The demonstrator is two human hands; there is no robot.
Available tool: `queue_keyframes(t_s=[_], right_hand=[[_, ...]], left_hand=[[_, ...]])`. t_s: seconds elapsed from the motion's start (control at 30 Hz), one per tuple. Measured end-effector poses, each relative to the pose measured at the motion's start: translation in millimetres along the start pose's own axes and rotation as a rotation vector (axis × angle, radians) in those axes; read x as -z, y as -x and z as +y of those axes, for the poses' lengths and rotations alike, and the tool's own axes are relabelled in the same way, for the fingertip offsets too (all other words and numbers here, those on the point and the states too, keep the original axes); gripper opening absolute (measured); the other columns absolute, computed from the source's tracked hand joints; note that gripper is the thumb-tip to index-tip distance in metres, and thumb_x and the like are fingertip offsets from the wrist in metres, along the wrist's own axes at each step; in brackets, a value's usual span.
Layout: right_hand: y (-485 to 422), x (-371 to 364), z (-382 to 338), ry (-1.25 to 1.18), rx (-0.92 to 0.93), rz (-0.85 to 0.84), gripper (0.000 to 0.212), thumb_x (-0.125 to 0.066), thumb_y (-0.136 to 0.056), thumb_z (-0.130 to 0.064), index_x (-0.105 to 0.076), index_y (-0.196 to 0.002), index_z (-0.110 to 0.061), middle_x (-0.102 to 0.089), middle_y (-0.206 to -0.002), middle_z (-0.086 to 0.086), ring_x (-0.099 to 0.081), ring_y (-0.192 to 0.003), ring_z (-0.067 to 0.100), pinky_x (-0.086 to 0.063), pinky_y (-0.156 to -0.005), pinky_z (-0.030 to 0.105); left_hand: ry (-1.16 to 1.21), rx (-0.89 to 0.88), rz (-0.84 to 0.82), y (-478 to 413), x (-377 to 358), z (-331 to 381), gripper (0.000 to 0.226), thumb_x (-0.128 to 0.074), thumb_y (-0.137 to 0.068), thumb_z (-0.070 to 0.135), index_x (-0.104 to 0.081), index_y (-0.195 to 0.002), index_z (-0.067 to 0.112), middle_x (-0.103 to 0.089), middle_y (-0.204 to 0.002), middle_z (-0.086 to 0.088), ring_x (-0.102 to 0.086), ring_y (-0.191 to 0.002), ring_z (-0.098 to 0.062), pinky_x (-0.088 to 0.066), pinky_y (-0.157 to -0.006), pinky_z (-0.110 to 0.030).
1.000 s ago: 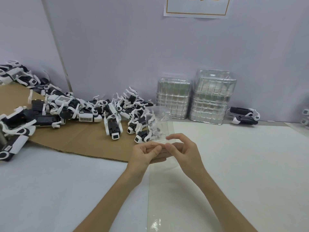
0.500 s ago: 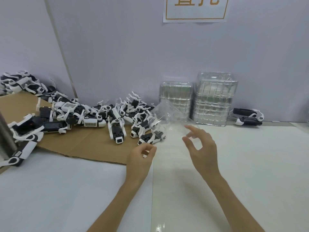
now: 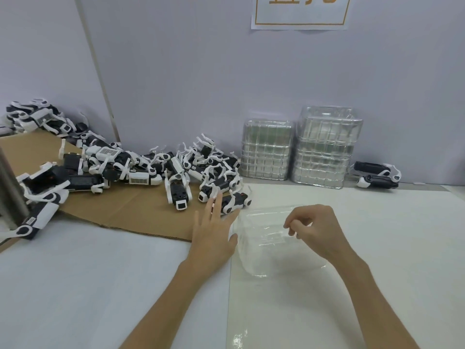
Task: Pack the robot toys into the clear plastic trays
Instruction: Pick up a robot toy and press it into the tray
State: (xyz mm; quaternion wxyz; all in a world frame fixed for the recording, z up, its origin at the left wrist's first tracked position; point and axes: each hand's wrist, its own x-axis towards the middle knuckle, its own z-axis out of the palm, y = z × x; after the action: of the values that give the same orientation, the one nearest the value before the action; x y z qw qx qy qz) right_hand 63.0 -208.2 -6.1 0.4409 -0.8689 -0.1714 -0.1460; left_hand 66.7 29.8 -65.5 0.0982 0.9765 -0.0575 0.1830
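Clear plastic tray (image 3: 264, 248): one piece, lying on the white table (image 3: 75, 285) directly before the person, between the two forearms; its outline is faint against the surface.

Right hand (image 3: 319, 233): over the tray's right part, fingers (image 3: 292, 226) curled inward with thumb and forefinger close together; whether they pinch the plastic or merely hover over it cannot be told.

Left hand (image 3: 214, 235): spread flat, fingers straight and pointing away, just left of the tray; fingertips reach the nearest robot toy (image 3: 235, 201), contact uncertain.

Nearest robot toy: black and white, lying at the edge of the cardboard sheet (image 3: 120, 210), just beyond the tray's far left corner.

Heap of robot toys (image 3: 141, 167): many black-and-white units, tumbled across the cardboard to the far left wall.

Stacks of trays (image 3: 327, 147): two, nested, against the back wall, the right one taller.

Lone robot toy (image 3: 377, 173): right of the stacks.

Paper sign (image 3: 299, 11): on the wall, orange border.
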Motion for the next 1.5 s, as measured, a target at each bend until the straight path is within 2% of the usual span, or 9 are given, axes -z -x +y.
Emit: queue_keyframes(t_s=[0.23, 0.43, 0.63, 0.77, 1.0, 1.1, 1.27, 1.4, 1.5], right_hand=[[-3.2, -6.1, 3.8, -0.053, 0.081, 0.138, 0.034, -0.057, -0.081, 0.006, -0.073, -0.072, -0.022, -0.065, -0.057, -0.004, -0.064, -0.053, 0.007, -0.05, -0.056, 0.02], [-3.0, -9.0, 2.6, -0.081, 0.092, 0.161, 0.032, -0.057, -0.083, 0.004, -0.073, -0.076, -0.022, -0.064, -0.056, -0.001, -0.063, -0.053, 0.009, -0.055, -0.059, 0.033], [-4.2, -4.0, 2.6, -0.154, 0.107, 0.256, 0.034, -0.055, -0.084, 0.006, -0.074, -0.077, -0.022, -0.063, -0.054, 0.001, -0.061, -0.05, 0.009, -0.051, -0.055, 0.028], [-3.0, -6.9, 1.7, -0.148, 0.134, 0.287, 0.033, -0.057, -0.084, 0.004, -0.074, -0.079, -0.024, -0.066, -0.061, -0.006, -0.063, -0.056, 0.01, -0.051, -0.057, 0.024], [-3.0, -15.8, -4.6, 0.062, 0.287, 0.29, 0.06, -0.071, -0.077, 0.005, -0.062, -0.125, -0.031, -0.056, -0.123, -0.019, -0.059, -0.11, 0.003, -0.044, -0.086, 0.01], [-2.3, -22.3, -7.5, 0.13, 0.358, 0.219, 0.075, -0.08, -0.075, -0.005, -0.051, -0.141, -0.025, -0.044, -0.146, -0.01, -0.042, -0.136, 0.009, -0.038, -0.109, 0.023], [-3.9, -19.9, -8.7, 0.115, 0.471, 0.276, 0.059, -0.087, -0.073, -0.012, -0.064, -0.128, -0.015, -0.061, -0.125, -0.006, -0.059, -0.116, 0.013, -0.051, -0.097, 0.038], [-4.7, -11.8, -2.4, 0.068, 0.392, 0.338, 0.051, -0.083, -0.077, -0.03, -0.066, -0.124, -0.018, -0.066, -0.111, -0.009, -0.06, -0.102, 0.0, -0.049, -0.089, 0.02], [-6.9, -2.5, 4.5, 0.025, 0.296, 0.427, 0.049, -0.084, -0.078, -0.026, -0.065, -0.123, -0.024, -0.064, -0.108, -0.014, -0.059, -0.101, 0.0, -0.047, -0.083, 0.015]], left_hand=[[-0.143, 0.034, -0.239, -28.9, 7.0, 1.4, 0.076, -0.054, -0.089, 0.017, -0.021, -0.155, 0.038, 0.014, -0.166, -0.007, 0.006, -0.153, -0.03, -0.013, -0.118, -0.054], [-0.131, 0.035, -0.19, -48.7, 1.8, -8.2, 0.073, -0.052, -0.095, 0.018, -0.017, -0.157, 0.032, -0.014, -0.164, -0.002, -0.023, -0.142, -0.031, -0.033, -0.109, -0.043], [0.526, 0.246, 0.138, -48.2, 7.1, -3.9, 0.064, -0.074, -0.082, 0.012, -0.049, -0.139, 0.027, -0.058, -0.103, 0.014, -0.048, -0.116, -0.021, -0.038, -0.086, -0.027], [0.927, 0.307, 0.254, -39.7, 27.1, 1.9, 0.052, -0.084, -0.078, 0.021, -0.06, -0.124, 0.023, -0.065, -0.116, 0.01, -0.059, -0.11, -0.005, -0.048, -0.089, -0.024], [1.552, 0.364, 0.307, -17.0, 53.7, 20.9, 0.013, -0.073, -0.089, 0.018, -0.072, -0.093, 0.03, -0.077, -0.089, -0.004, -0.071, -0.073, -0.014, -0.054, -0.055, -0.024], [1.606, 0.348, 0.172, -14.8, 51.9, 27.0, 0.014, -0.073, -0.088, 0.026, -0.074, -0.1, 0.02, -0.077, -0.091, 0.002, -0.069, -0.079, -0.021, -0.054, -0.059, -0.027], [1.5, 0.28, 0.167, -13.6, 46.1, 35.3, 0.027, -0.064, -0.093, 0.035, -0.072, -0.107, 0.013, -0.075, -0.096, -0.006, -0.068, -0.079, -0.014, -0.052, -0.062, -0.022], [1.354, 0.15, 0.339, -5.4, 43.2, 43.9, 0.036, -0.041, -0.096, 0.043, -0.065, -0.105, 0.018, -0.072, -0.089, -0.004, -0.066, -0.08, -0.013, -0.048, -0.068, -0.018], [1.127, 0.136, 0.236, -1.9, 31.1, 45.5, 0.036, -0.049, -0.09, 0.048, -0.056, -0.12, 0.029, -0.066, -0.11, 0.012, -0.059, -0.105, -0.004, -0.043, -0.086, -0.02]])
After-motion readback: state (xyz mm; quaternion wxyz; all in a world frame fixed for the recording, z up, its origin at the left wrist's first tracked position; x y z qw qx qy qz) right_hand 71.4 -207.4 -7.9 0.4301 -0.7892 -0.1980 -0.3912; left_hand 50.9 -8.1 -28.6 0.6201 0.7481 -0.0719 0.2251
